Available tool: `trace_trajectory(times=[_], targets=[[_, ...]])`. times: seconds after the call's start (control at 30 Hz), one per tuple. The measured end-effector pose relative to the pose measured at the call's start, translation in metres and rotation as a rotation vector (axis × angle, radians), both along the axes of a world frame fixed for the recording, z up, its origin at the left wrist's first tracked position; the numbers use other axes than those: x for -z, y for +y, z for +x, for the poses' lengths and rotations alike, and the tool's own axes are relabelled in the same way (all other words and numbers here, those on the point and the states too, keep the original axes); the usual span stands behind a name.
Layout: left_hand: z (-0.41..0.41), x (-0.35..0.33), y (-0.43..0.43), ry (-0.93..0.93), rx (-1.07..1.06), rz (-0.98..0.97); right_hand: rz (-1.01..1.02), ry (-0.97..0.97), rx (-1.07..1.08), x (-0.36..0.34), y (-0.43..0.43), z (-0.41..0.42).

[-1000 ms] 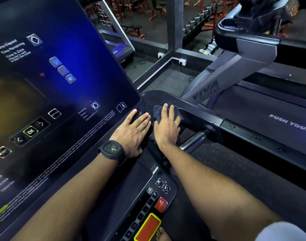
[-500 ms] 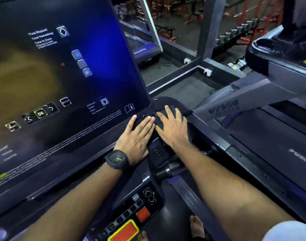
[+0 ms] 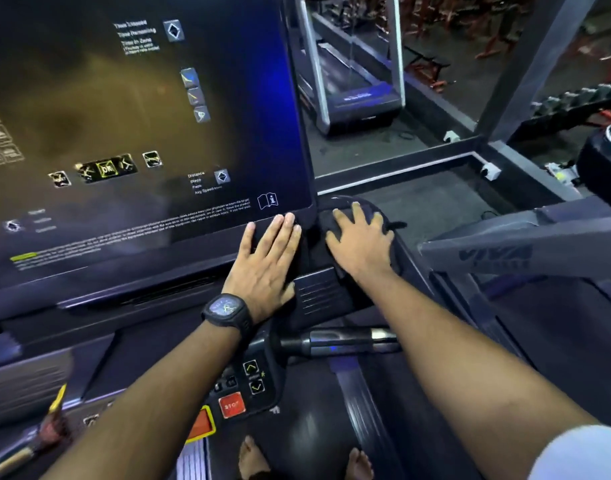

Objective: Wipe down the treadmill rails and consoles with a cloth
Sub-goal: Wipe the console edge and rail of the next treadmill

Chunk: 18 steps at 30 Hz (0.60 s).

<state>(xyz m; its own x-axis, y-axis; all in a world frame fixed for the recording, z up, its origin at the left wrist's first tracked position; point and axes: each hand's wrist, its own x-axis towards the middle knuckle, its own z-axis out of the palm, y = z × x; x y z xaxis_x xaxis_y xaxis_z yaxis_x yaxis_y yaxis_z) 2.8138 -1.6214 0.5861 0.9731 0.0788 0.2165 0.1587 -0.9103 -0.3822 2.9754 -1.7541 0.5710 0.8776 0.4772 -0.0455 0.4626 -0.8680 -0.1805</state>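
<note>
**A:** Where is the cloth [image 3: 393, 224] right now?

**B:** It's under the right hand [image 3: 361, 244], on the rounded shoulder of the console housing [image 3: 326, 294], just beside the lower right corner of the screen [image 3: 141, 133]. The fingers are spread and the palm lies flat on the cloth, so it's being pressed, not pinched.

**A:** And the left hand [image 3: 266, 268]?

**B:** It lies flat too, with straight fingers resting on the screen's bottom bezel and nothing in it (the wrist carries a dark watch [image 3: 228, 310]). I'd say it's bracing.

**A:** How would you do this bit well?

**B:** Keep the palm over the cloth so it doesn't bunch up. Follow the curve of the shoulder down its outer side, then carry on to the grip bar [image 3: 345, 341] below. I'd keep clear of the red stop button [image 3: 232, 406] and the arrow keys [image 3: 252, 377] beside it, since a stray press there could be a nuisance.

**A:** What's the surface like?

**B:** It's dark, smooth plastic with ribbed vents, and the glossy screen probably shows smears. The picture is too blurred to tell whether any dust is left.

**A:** And the room?

**B:** It's a dim gym. A second treadmill [image 3: 526, 252] stands close on the right and a third [image 3: 359, 95] is further ahead. There's a dumbbell rack [image 3: 581, 95] at the back, and the person's bare feet [image 3: 252, 455] are on the belt.
</note>
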Motion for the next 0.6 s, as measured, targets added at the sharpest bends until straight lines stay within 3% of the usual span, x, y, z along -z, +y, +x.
trace_trajectory(times=[0.1, 0.23, 0.3, 0.43, 0.5, 0.6], targets=[[0.002, 0.001, -0.009, -0.007, -0.046, -0.026, -0.023, -0.061, 0.073, 0.008, 0.004, -0.030], [0.005, 0.004, -0.012, -0.011, -0.066, -0.032, -0.005, -0.199, -0.231, 0.014, 0.006, -0.025], [0.005, 0.003, -0.011, -0.012, -0.064, -0.040, -0.037, -0.126, -0.292, 0.004, 0.010, 0.006], [0.004, 0.003, -0.011, -0.015, -0.060, -0.048, -0.009, 0.095, 0.008, -0.008, 0.012, 0.025], [0.004, 0.004, -0.011, -0.016, -0.058, -0.051, -0.023, 0.048, 0.076, -0.001, 0.012, -0.001], [0.006, 0.004, -0.008, -0.022, -0.060, -0.043, -0.038, -0.114, -0.085, 0.009, 0.016, -0.026]])
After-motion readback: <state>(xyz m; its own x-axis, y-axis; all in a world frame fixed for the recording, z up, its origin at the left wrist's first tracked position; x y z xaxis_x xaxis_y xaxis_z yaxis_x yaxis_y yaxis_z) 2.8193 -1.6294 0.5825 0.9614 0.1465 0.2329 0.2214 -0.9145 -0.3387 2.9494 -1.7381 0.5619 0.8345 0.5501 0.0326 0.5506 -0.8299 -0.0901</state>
